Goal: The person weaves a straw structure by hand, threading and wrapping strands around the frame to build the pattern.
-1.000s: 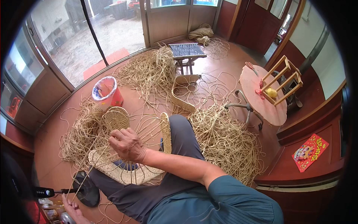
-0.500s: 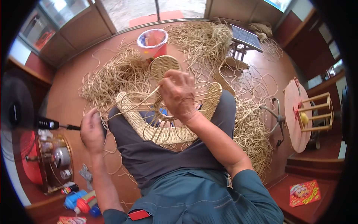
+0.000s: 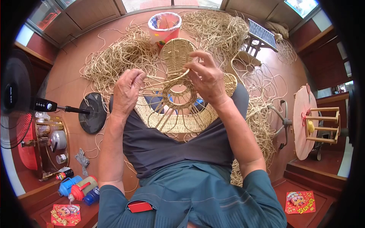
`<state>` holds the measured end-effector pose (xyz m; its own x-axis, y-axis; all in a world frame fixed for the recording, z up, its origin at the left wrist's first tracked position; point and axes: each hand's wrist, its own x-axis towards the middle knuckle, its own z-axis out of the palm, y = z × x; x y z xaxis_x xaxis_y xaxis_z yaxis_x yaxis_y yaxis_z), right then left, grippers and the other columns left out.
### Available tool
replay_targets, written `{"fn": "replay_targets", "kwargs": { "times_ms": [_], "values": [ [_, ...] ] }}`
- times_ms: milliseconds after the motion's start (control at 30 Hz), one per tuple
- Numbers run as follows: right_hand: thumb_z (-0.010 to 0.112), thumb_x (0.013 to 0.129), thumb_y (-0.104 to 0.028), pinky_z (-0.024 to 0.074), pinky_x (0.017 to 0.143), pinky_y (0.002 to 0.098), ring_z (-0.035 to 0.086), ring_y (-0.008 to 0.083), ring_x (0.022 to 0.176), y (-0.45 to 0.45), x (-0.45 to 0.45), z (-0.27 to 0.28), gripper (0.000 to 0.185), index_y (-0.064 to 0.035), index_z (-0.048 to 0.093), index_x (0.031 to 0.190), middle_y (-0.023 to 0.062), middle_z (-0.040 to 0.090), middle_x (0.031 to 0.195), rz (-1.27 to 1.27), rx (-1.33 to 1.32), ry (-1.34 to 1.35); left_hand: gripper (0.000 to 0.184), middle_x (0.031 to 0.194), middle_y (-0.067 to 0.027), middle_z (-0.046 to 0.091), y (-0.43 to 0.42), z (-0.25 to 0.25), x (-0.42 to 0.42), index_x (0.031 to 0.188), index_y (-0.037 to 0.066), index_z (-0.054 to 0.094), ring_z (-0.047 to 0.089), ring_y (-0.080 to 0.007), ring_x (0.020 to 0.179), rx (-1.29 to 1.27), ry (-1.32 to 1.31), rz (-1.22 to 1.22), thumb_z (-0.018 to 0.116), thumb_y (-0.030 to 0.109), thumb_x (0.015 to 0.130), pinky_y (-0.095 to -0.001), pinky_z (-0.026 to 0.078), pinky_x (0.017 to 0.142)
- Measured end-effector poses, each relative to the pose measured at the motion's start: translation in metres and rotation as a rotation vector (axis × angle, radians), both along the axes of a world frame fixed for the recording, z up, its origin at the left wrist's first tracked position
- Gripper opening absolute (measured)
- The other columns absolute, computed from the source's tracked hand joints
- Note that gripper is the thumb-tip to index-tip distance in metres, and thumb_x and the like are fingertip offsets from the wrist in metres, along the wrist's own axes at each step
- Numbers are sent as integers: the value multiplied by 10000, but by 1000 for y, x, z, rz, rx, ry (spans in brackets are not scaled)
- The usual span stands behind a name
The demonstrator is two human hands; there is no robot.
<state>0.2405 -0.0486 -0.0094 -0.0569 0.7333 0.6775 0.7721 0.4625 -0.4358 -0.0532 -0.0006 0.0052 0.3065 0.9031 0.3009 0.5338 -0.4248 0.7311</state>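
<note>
Left hand (image 3: 127,93) — nearer woven ring (image 3: 178,105), closed on cords (image 3: 154,84)

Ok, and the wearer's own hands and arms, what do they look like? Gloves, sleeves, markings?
Both the left hand and the right hand are bare: no gloves, and no ring or watch that I can make out. The forearms are uncovered too. The short sleeves are dark teal, part of a shirt of the same colour, with fine ribbed lines near the shoulders.
</note>
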Motion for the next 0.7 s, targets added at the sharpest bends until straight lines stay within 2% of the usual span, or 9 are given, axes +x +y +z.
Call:
{"fn": "replay_targets", "kwargs": {
  "times_ms": [133, 333, 433, 567, 700],
  "values": [
    [862, 952, -123, 650, 752, 395, 819, 224, 884, -7, -3, -3, 142, -132, 808, 1083, 22, 715, 1317, 59, -52, 85, 214, 957, -29, 706, -6, -12, -6, 1118, 5, 767, 666, -140, 881, 34, -26, 26, 758, 219, 1128, -316, 536, 812],
    [855, 946, -100, 653, 739, 408, 809, 236, 869, -26, -21, -11, 155, -135, 812, 1090, 28, 724, 1304, 26, -99, 131, 218, 953, -22, 700, -18, -20, -11, 1107, 11, 767, 660, -124, 890, 26, -23, 39, 758, 228, 1131, -305, 531, 815],
    [852, 948, -97, 652, 733, 413, 806, 238, 865, -28, -22, -11, 154, -136, 811, 1091, 38, 727, 1306, 32, -107, 134, 200, 908, -46, 676, -14, -27, -14, 1106, 29, 787, 625, -179, 790, -5, -63, 28, 781, 229, 1105, -340, 505, 738],
    [845, 965, -105, 646, 727, 417, 805, 244, 864, -32, -20, -11, 146, -133, 807, 1103, 49, 736, 1282, 43, -111, 107, 227, 897, -39, 656, -20, -33, -11, 1103, 27, 783, 613, -155, 787, -40, -127, 21, 782, 254, 1107, -331, 504, 738],
    [825, 993, -106, 640, 743, 423, 803, 271, 890, -34, -16, -9, 124, -118, 800, 1114, 60, 744, 1251, 36, -110, 112, 218, 932, -53, 675, -18, -25, -8, 1114, 22, 776, 626, -147, 791, -67, -57, 42, 784, 240, 1105, -337, 517, 746]
  ]
}}
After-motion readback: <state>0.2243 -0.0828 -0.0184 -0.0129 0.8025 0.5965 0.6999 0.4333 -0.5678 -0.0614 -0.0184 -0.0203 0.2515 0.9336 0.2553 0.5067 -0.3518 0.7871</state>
